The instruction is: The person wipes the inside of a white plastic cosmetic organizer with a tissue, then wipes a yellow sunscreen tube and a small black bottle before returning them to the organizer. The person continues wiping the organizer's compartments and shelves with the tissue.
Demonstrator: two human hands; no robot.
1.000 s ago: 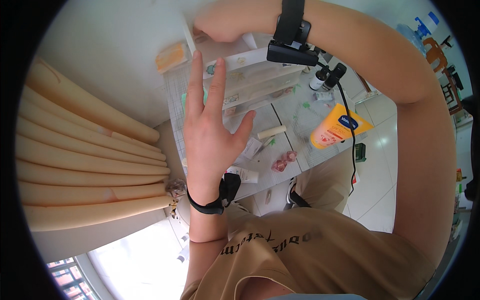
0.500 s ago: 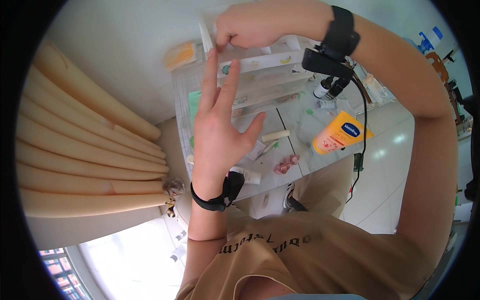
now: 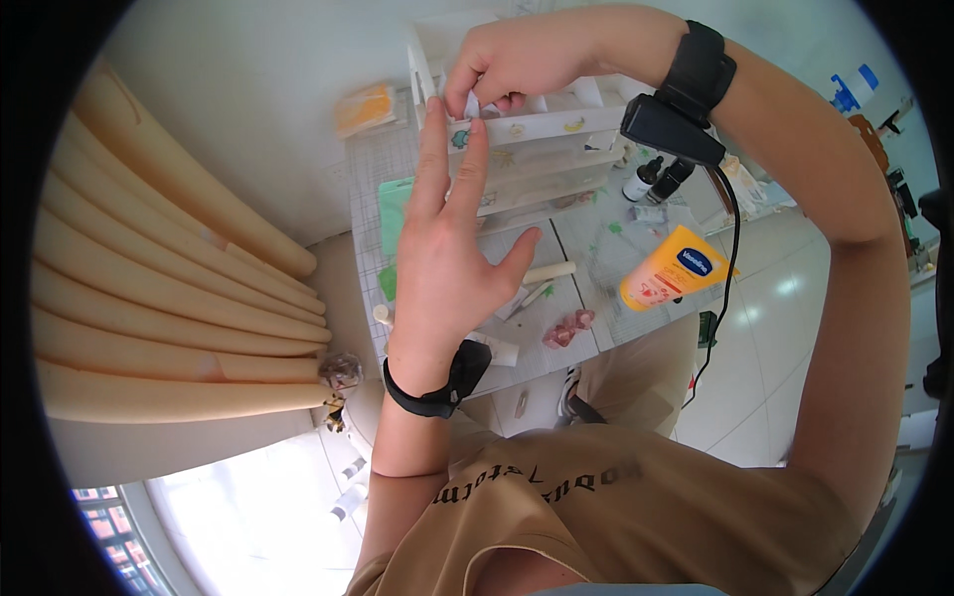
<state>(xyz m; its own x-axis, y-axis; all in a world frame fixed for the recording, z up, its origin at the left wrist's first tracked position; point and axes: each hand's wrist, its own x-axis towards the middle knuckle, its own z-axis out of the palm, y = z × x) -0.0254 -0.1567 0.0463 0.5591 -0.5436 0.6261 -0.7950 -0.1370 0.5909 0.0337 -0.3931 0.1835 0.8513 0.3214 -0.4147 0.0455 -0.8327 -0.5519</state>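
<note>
A white tiered drawer organizer (image 3: pixel 545 126) with an open, divided top stands at the back of the table. Over its top left compartment is my right hand (image 3: pixel 527 60), fingers curled and pinched together. A small whitish piece (image 3: pixel 472 103) shows at those fingertips, too little of it to name. My left hand (image 3: pixel 452 253) is stretched out with its fingers apart, holding nothing. Two of its fingertips reach the organizer's upper front edge, near a small green picture. Below that hand a white tube (image 3: pixel 502 352) and a pale stick (image 3: pixel 550 271) lie partly covered.
On the grey table (image 3: pixel 596 333) are a yellow squeeze tube (image 3: pixel 671 268), a pink hair clip (image 3: pixel 568 329), dark bottles (image 3: pixel 671 180) and a green packet (image 3: pixel 395 204). An orange packet (image 3: pixel 366 110) lies back left. A black cable (image 3: pixel 733 228) hangs from my right wrist. Curtains (image 3: pixel 189 268) hang left.
My right hand has moved slightly right and down, and a whitish piece now shows at its fingertips. The left hand has shifted a little right, still spread.
</note>
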